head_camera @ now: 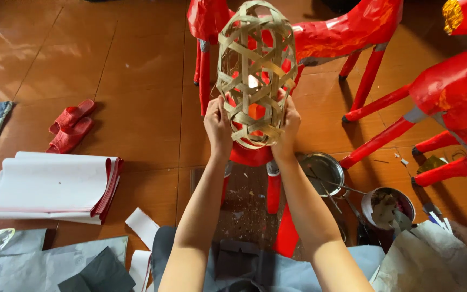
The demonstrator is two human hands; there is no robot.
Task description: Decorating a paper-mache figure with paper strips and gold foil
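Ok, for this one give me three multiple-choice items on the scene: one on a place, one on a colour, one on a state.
1. Where do the red slippers lie?
A. on the wooden floor at the left
B. inside the metal bowl
C. on the stack of paper

2. What colour are the paper animal figures?
A. blue
B. red
C. green

3. How is the woven bamboo frame held?
A. lying flat on the floor
B. by the left hand only
C. by both hands, the right hand too

Answers: 1 A, the pair sits on bare boards; 2 B, bodies and legs are red; 3 C, a hand grips each side.
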